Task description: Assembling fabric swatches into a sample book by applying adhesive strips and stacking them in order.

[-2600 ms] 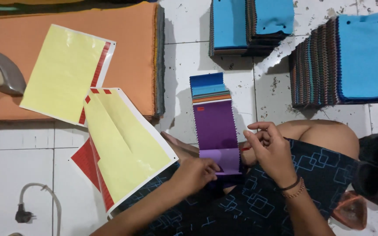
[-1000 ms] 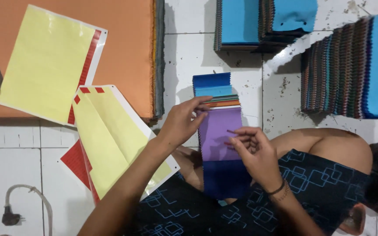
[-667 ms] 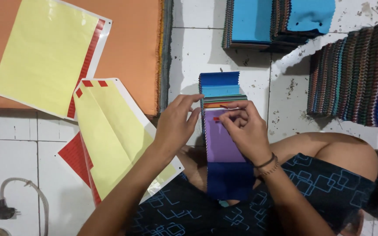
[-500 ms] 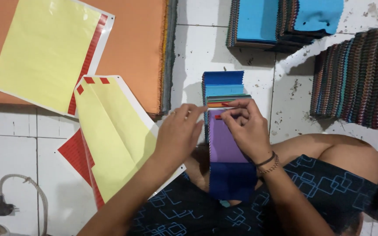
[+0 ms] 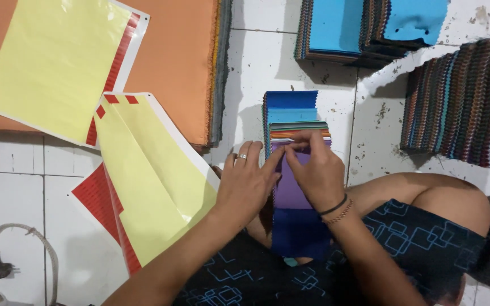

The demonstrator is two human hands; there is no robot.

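Observation:
A fanned stack of fabric swatches (image 5: pixel 291 113) lies on the white tiled floor in front of my lap, blue at the far end, striped colours in the middle, purple and dark blue nearest me. My left hand (image 5: pixel 247 184), with a ring on one finger, and my right hand (image 5: pixel 313 170), with a bracelet at the wrist, meet at the top edge of the purple swatch (image 5: pixel 290 192). The fingertips of both hands pinch that edge. Whether something small is between the fingers is hidden.
Yellow sheets with red label strips (image 5: pixel 143 170) lie to my left, another (image 5: pixel 52 62) on an orange fabric pile (image 5: pixel 182 62). Piles of swatches stand at the back (image 5: pixel 336 28) and right (image 5: pixel 460 107). A power plug and cable (image 5: pixel 7 260) lie bottom left.
Both hands moved up from the near end of the swatch stack to the purple swatch's top edge and now press together there. The camera view shifted slightly.

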